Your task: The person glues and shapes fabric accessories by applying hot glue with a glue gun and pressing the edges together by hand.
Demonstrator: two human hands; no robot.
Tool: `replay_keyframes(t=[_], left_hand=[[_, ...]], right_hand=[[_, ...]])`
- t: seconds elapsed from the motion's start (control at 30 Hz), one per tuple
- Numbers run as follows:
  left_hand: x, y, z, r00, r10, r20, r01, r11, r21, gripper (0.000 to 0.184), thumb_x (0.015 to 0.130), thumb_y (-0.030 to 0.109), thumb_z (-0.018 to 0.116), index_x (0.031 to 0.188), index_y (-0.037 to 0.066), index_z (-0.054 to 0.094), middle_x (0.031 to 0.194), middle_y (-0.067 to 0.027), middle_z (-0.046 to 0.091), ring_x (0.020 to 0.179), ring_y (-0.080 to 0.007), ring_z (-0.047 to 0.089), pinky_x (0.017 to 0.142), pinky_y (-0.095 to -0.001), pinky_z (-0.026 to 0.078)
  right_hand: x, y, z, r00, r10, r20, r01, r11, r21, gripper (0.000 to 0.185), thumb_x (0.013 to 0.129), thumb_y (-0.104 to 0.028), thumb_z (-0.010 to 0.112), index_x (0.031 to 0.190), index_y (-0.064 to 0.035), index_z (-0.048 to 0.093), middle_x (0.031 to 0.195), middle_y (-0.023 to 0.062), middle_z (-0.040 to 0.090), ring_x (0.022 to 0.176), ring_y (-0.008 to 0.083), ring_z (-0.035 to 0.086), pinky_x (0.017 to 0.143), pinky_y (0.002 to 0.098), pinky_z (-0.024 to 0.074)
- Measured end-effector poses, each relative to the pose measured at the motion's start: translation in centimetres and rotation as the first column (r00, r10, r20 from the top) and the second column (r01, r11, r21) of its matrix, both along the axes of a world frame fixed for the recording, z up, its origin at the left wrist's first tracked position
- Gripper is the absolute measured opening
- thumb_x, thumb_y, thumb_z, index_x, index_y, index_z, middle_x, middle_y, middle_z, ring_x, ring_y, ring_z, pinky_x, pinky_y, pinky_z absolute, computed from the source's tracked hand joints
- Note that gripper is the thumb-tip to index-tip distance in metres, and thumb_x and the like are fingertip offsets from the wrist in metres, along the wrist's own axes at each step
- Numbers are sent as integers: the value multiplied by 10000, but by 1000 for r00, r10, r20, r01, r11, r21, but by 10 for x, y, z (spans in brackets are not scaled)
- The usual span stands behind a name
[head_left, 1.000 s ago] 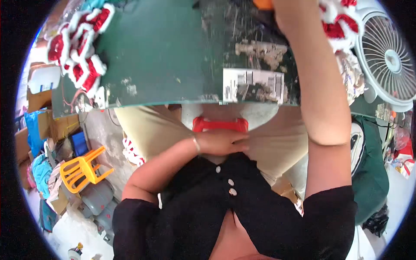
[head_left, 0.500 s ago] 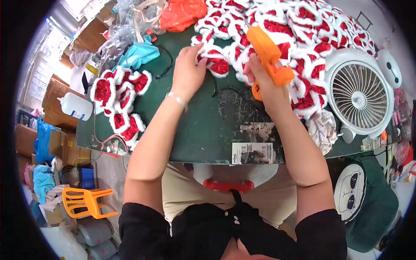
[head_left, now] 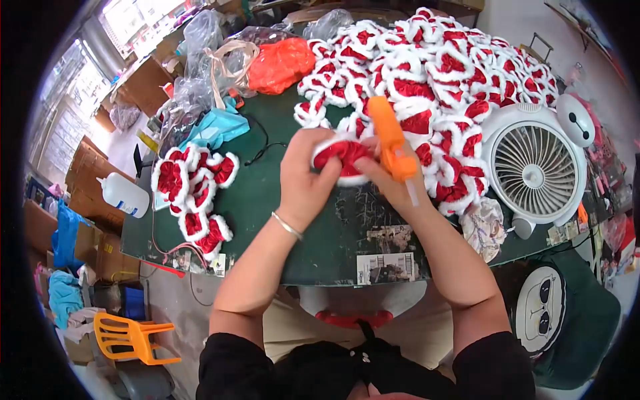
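Note:
My left hand (head_left: 300, 175) is closed on a small red cloth piece with white fluffy trim (head_left: 345, 155), thumb on its front. My right hand (head_left: 395, 189) grips an orange glue gun (head_left: 387, 130), with a translucent stick (head_left: 411, 193) jutting from its lower end. The right thumb and fingertips also meet the right edge of the cloth piece, so it is held up between both hands above the green table (head_left: 303, 257). Behind them lies a big heap of similar red and white pieces (head_left: 413, 87). A smaller pile (head_left: 193, 193) sits to the left.
A white fan (head_left: 533, 167) and a crumpled pale bundle (head_left: 483, 229) stand at the right. On the left are a white bottle (head_left: 125, 195), a light-blue bag (head_left: 217, 129) and a black cable (head_left: 263, 150). An orange-red plastic bag (head_left: 280, 63) lies at the back.
My left hand has taken a red and white piece from the heap's near edge and brought it closer. My right hand has moved in to meet it, still with the glue gun. The view has tilted up.

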State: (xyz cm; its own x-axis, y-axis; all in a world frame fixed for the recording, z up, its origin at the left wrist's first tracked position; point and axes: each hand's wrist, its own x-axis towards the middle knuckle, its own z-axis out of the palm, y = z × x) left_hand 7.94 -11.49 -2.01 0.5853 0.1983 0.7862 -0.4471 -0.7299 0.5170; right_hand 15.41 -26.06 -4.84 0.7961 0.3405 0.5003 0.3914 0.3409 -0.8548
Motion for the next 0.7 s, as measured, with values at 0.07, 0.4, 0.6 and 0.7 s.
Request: replay_keyframes(t=[0.07, 0.4, 0.6, 0.7], left_hand=[[-6, 0, 1, 1000, -27, 11, 26, 995, 101, 295, 694, -12, 595, 987, 26, 590, 908, -126, 584, 855, -272, 575, 767, -336, 457], [-12, 13, -9, 788, -611, -79, 239, 422, -875, 171, 836, 25, 596, 1005, 8, 612, 917, -38, 652, 757, -123, 624, 708, -244, 490], [-8, 11, -8, 775, -631, 47, 236, 220, -946, 225, 894, 76, 560, 1105, -2, 566, 989, -72, 646, 826, -133, 634, 726, -262, 523], [-7, 14, -15, 755, -655, 14, 264, 284, -922, 268, 888, 45, 554, 1150, -6, 524, 1024, -62, 627, 922, -134, 604, 821, -263, 481]], right_hand=[[-2, -1, -2, 995, 94, -25, -97, 983, -155, 358, 729, -167, 769, 982, -45, 547, 802, -12, 523, 706, 70, 504, 642, 226, 438], [-8, -12, 16, 965, 180, -192, -200, 976, -88, 301, 768, 10, 679, 844, -95, 407, 827, 4, 516, 641, 42, 458, 546, 196, 373], [-1, -11, 16, 986, 140, -87, -138, 990, 37, 302, 778, -11, 685, 862, -95, 408, 892, 37, 534, 688, 72, 488, 586, 210, 408], [1, -14, 14, 961, 142, -236, -135, 990, 47, 271, 793, -3, 665, 864, -87, 418, 929, 59, 560, 798, 101, 536, 678, 226, 442]])
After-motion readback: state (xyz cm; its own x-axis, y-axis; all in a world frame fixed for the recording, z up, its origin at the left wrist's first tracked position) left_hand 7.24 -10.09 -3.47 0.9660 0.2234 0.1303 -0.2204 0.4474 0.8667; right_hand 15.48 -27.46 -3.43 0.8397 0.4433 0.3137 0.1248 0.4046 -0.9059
